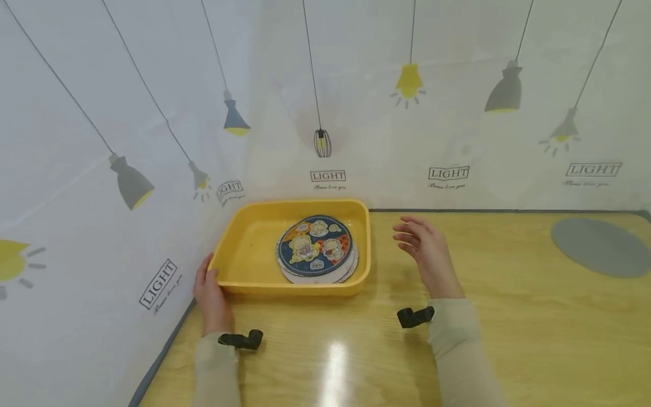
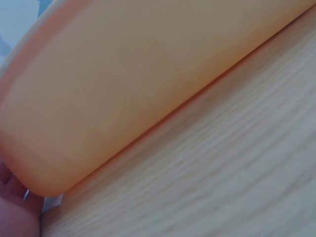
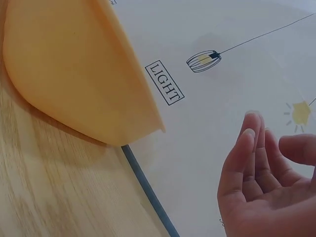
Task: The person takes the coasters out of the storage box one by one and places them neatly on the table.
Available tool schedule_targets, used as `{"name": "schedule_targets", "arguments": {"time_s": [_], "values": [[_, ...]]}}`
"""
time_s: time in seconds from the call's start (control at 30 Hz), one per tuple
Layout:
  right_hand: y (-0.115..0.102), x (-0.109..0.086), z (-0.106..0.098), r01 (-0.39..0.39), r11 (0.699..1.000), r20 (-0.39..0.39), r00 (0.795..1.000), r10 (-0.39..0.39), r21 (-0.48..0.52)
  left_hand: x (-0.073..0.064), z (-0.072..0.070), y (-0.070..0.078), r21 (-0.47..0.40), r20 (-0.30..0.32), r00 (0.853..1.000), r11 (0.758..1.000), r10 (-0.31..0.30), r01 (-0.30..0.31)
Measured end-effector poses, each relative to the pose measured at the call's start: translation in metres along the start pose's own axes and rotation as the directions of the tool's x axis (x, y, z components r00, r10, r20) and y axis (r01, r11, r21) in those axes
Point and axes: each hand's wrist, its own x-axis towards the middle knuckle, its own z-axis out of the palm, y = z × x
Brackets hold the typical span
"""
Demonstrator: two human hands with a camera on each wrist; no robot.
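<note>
A yellow plastic tray (image 1: 244,249) sits on the wooden table against the back wall covering. Inside it, toward the right, lies a stack of round flat pieces, topped by a dark blue disc (image 1: 315,246) with cartoon bear pictures. My left hand (image 1: 211,302) holds the tray's front left corner, its fingers along the outer wall; in the left wrist view the tray wall hides most of them. To the tray's right, apart from it, my right hand (image 1: 424,254) is raised with fingers loosely bent and nothing in them.
A grey oval patch (image 1: 602,247) lies at the table's far right. White sheeting printed with lamps (image 1: 503,90) covers the back and left sides. Black wrist mounts (image 1: 414,317) are worn on both sleeves. Light glares off the table (image 1: 285,339) in front.
</note>
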Motion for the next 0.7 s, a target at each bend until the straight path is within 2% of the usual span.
{"name": "schedule_targets", "arguments": {"time_s": [0.2,0.43,0.57,0.7], "values": [[-0.001,-0.001,0.015,0.021,1.0,0.047,0.999,-0.022,0.02,0.001,-0.002,0.0,-0.005,0.006,1.0,1.0,0.012,-0.012],[0.005,-0.003,0.04,0.0,0.999,0.091,0.996,0.004,-0.041,0.004,0.0,0.005,-0.005,0.005,1.0,1.0,0.016,-0.016],[0.006,-0.001,0.041,0.003,0.998,0.113,0.994,0.003,-0.057,0.004,0.002,0.006,-0.017,0.009,1.0,1.0,0.018,-0.018],[0.01,-0.003,0.038,-0.041,0.997,0.122,0.991,0.048,-0.06,-0.001,0.001,0.003,-0.015,0.005,1.0,1.0,-0.004,0.005]]}}
